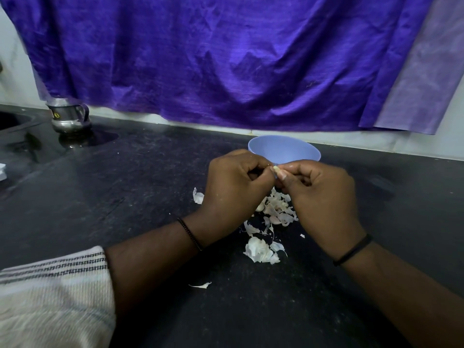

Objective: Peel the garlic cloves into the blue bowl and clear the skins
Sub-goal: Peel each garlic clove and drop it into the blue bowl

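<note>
Both hands meet just in front of the blue bowl (283, 148), which stands on the black counter near the wall. My left hand (233, 187) and my right hand (324, 197) pinch one small pale garlic clove (275, 169) between their fingertips; most of the clove is hidden by the fingers. Below the hands a heap of white garlic skins (276, 209) lies on the counter, with a larger papery clump (259, 249) nearer to me. Stray skin bits lie at the left (198, 197) and close to me (202, 285). The bowl's inside is not visible.
A steel jug (67, 115) stands at the back left beside a sink edge (12, 121). A purple cloth (226, 59) hangs over the wall behind the black counter (125, 197). A striped pale sleeve (55, 292) covers my left forearm.
</note>
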### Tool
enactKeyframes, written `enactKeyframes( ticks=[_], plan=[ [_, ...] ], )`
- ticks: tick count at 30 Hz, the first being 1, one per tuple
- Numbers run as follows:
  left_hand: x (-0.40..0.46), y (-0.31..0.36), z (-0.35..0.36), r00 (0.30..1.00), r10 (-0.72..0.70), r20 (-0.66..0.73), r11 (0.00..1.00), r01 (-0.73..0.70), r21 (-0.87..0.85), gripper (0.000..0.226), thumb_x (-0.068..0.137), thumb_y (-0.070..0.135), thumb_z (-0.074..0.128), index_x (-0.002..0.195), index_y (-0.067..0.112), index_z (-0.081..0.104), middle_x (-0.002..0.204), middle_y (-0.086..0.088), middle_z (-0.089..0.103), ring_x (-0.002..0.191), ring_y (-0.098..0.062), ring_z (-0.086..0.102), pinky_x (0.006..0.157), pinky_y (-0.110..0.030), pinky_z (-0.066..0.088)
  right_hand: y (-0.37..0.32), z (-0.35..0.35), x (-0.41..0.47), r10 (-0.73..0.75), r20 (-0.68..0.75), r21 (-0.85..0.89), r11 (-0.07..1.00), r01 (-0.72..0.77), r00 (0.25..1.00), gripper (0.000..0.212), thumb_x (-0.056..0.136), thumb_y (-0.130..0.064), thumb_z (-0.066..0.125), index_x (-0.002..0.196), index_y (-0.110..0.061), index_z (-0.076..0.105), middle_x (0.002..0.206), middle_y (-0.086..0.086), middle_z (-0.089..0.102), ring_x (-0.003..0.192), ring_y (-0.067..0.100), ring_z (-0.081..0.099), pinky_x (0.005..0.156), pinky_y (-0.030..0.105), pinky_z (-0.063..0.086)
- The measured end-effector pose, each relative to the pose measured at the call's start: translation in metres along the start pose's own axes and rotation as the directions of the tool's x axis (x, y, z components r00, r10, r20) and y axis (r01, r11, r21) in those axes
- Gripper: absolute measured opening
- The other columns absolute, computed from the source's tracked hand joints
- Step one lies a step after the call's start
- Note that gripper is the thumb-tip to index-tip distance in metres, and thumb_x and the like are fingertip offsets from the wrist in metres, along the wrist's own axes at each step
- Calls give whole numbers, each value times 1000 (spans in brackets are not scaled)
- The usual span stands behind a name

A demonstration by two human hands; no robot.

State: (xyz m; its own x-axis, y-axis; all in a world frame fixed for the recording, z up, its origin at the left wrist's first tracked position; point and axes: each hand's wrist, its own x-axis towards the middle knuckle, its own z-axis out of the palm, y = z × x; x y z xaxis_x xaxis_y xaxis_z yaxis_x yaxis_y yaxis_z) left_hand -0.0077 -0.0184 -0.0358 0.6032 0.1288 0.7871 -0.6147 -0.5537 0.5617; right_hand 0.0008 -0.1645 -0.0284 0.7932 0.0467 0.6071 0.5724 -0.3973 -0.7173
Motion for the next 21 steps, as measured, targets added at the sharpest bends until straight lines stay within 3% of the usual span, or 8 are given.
enactKeyframes(
  ticks=[3, 6, 11, 16, 21],
  plan=[
    [-1, 0, 2, 993, -122, 5, 989, 122, -80, 16, 81, 8, 73, 72, 20, 78, 67, 10, 69, 65, -9, 64, 60, -32, 54, 0, 1, -1, -16, -17, -28, 999, 16, 1000, 7, 87, -14, 74, 91, -18, 80, 79, -13, 74, 74, 0, 70, 72, 20, 56],
    [-1, 1, 3, 970, -239, 39, 953, 242, -183, 16, 82, 5, 71, 72, 16, 77, 68, 5, 71, 62, -15, 68, 60, -39, 59, 0, 3, -1, 16, -18, 5, 1000, -16, 1000, 8, 87, -13, 74, 89, -19, 79, 77, -12, 75, 73, 3, 71, 73, 27, 58],
    [1, 2, 3, 946, -315, 81, 898, 324, -296, 13, 85, -1, 68, 76, 6, 74, 63, -1, 72, 52, -15, 66, 53, -31, 56, 3, 2, 1, 61, 14, 102, 993, -62, 998, 13, 90, -12, 70, 88, -23, 77, 76, -8, 75, 73, 6, 72, 75, 36, 61],
    [1, 0, 4, 933, -344, 108, 877, 361, -318, 9, 86, -1, 66, 79, 3, 70, 67, -7, 72, 53, -13, 63, 54, -33, 57, 5, 4, 2, 61, 37, 160, 985, -66, 997, 16, 91, -11, 68, 87, -25, 75, 76, -7, 75, 74, 7, 72, 73, 29, 59],
    [1, 0, 5, 921, -367, 129, 861, 389, -328, 9, 88, 0, 65, 81, 4, 69, 62, 0, 68, 52, -11, 60, 53, -34, 57, 4, 5, 2, 88, 60, 261, 960, -101, 994, 17, 93, -8, 66, 89, -21, 75, 77, -3, 75, 72, 8, 70, 68, 19, 54]
  ],
)
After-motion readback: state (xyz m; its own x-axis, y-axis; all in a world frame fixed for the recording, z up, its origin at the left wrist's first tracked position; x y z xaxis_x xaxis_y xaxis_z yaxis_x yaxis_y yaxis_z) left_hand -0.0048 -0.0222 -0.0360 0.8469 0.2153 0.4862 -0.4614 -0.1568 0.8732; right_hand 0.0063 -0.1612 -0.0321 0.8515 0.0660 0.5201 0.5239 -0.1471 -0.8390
